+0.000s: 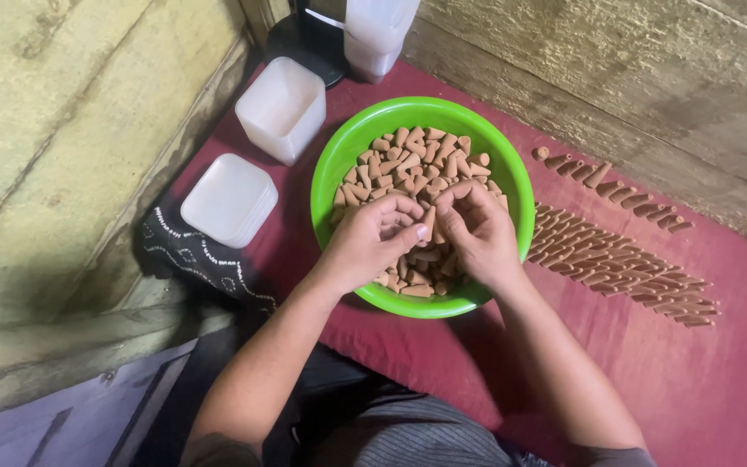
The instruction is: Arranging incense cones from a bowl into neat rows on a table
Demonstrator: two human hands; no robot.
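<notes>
A bright green plastic bowl [339, 160] sits on a dark red cloth [702, 380] and is filled with several small tan cone-shaped pieces [417, 160]. Both my hands are over the bowl's near half. My left hand [373, 242] and my right hand [477, 229] meet at the fingertips, pinching a few cones [429, 220] between them. The fingers hide how many cones each hand has.
Rows of the same cones [616, 259] lie lined up on the cloth to the right of the bowl. Two stacks of white square plastic containers [283, 108] and lids [228, 201] stand on the left. A clear container stack [378, 30] is at the back. A wooden wall runs along the left and back.
</notes>
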